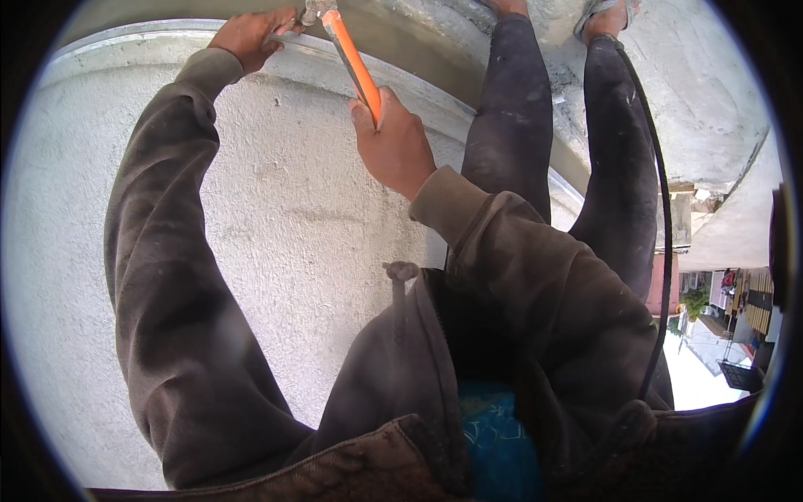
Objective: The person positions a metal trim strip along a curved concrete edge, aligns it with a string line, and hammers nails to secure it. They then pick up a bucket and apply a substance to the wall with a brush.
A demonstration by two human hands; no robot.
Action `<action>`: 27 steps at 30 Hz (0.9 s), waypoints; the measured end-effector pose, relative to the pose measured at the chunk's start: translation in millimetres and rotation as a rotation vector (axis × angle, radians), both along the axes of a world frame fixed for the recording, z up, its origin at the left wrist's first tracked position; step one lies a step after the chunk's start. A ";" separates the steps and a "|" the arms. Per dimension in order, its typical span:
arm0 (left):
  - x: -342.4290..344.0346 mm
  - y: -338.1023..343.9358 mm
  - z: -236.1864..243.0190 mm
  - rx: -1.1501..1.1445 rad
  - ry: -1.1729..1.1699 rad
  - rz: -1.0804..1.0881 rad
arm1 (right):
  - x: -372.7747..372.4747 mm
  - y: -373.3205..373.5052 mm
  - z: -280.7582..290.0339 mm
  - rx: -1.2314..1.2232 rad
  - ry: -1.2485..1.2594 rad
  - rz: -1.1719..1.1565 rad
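My right hand [395, 144] is closed around the orange handle of a hammer [355, 65]. The hammer points up and to the left, and its metal head is partly cut off at the top edge. Close beside that head, my left hand [249, 38] is at the pale curved moulding [159, 33] with its fingers drawn together. Something thin and greyish shows at those fingertips, too small to name. Rough whitish plaster [276, 184] fills the area between my two arms.
My dark-trousered legs [510, 109] extend to the upper right, with feet on a grey concrete surface [694, 92]. A dark cord [663, 184] hangs along one leg. At the far right, a drop opens onto plants [694, 301] and wooden slats [759, 299].
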State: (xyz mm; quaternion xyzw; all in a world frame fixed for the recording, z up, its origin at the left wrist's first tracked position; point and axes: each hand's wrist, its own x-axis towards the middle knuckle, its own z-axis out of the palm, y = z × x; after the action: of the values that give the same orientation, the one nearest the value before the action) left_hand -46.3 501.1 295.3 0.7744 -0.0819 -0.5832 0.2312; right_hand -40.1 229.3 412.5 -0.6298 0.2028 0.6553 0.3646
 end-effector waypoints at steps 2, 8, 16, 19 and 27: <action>-3.2 2.7 -2.5 -0.047 -0.071 0.029 | -0.3 -1.1 -1.8 0.035 -0.058 -0.154; -10.0 3.9 -3.9 0.081 -0.056 -0.038 | 3.3 -1.7 -2.0 0.028 -0.039 -0.152; 8.1 -6.2 3.8 0.006 0.066 -0.005 | 13.5 -4.5 0.2 -0.013 -0.219 -0.320; 5.3 -7.2 5.0 0.026 0.023 -0.022 | 13.4 -4.0 -1.4 0.006 -0.124 -0.174; -2.3 -5.9 2.4 0.071 -0.021 -0.047 | 13.7 -7.0 -0.9 0.037 -0.125 -0.308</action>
State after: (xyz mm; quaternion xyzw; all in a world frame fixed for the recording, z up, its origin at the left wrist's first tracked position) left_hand -48.6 495.2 297.7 0.7862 -0.0818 -0.5827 0.1887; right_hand -26.4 222.3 411.6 -0.6240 0.2619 0.5548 0.4840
